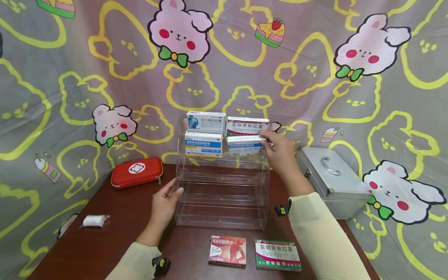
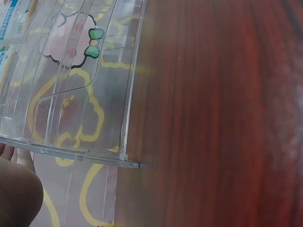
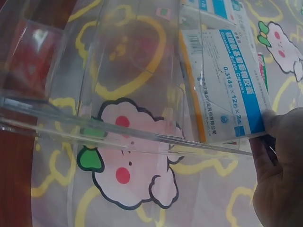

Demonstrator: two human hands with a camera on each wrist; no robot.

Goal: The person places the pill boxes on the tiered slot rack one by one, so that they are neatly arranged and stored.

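A clear acrylic tiered rack [image 1: 224,200] stands on the table with medicine boxes in its top tiers. My right hand [image 1: 281,151] pinches the right end of a blue-and-white capsule box [image 1: 245,146] in the second tier; the right wrist view shows this box [image 3: 225,85] slightly tilted. Beside it sits a similar box [image 1: 203,144] with an orange stripe. Behind them in the top tier are a grey-blue box [image 1: 205,123] and a green-and-white box [image 1: 247,126]. My left hand [image 1: 164,202] rests against the rack's left side with fingers nearly straight, partly cut off in the left wrist view.
On the table before the rack lie a red-pink medicine box [image 1: 228,251] and a green-and-white box [image 1: 277,254]. A red zip case [image 1: 137,173] and a white wrapped roll [image 1: 95,221] are at left. A silver metal case [image 1: 332,179] stands at right, and a patterned curtain hangs behind.
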